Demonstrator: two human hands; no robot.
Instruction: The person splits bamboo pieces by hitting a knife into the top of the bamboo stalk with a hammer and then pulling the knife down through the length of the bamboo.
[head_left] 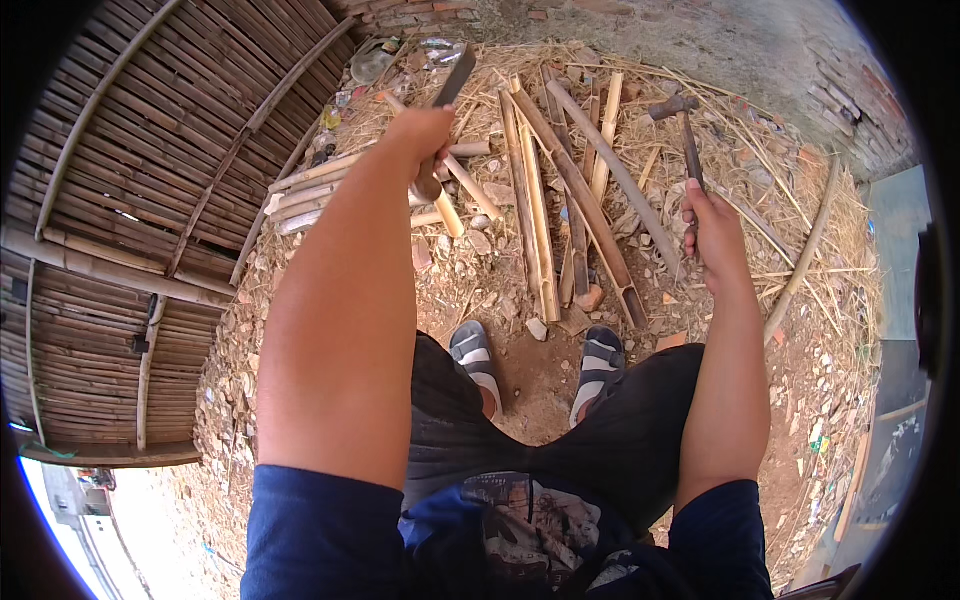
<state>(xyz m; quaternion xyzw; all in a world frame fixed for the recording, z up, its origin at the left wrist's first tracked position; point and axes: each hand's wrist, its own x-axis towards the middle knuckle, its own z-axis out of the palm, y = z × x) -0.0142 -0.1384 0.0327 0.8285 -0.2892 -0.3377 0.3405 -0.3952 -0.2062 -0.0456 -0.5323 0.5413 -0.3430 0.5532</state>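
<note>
My left hand (418, 140) is closed round the handle of a machete (456, 80), its dark blade pointing up and away over the straw. In my right hand (715, 238) I grip a hammer (692, 150) by its handle, its metal head at the far end. Between the two tools lie several split bamboo lengths (585, 200), some showing their hollow inner side. A greyish round pole (625, 180) rests at their right. Beneath and beside my left hand are shorter bamboo pieces (310, 190), partly hidden by my forearm.
A bamboo slat wall (180, 130) rises on the left, and a weathered brick wall (690, 40) stands at the far side. Stones, brick bits and straw (800, 190) litter the ground. A curved stick (806, 250) lies at the right. My sandalled feet (598, 365) are near the bamboo ends.
</note>
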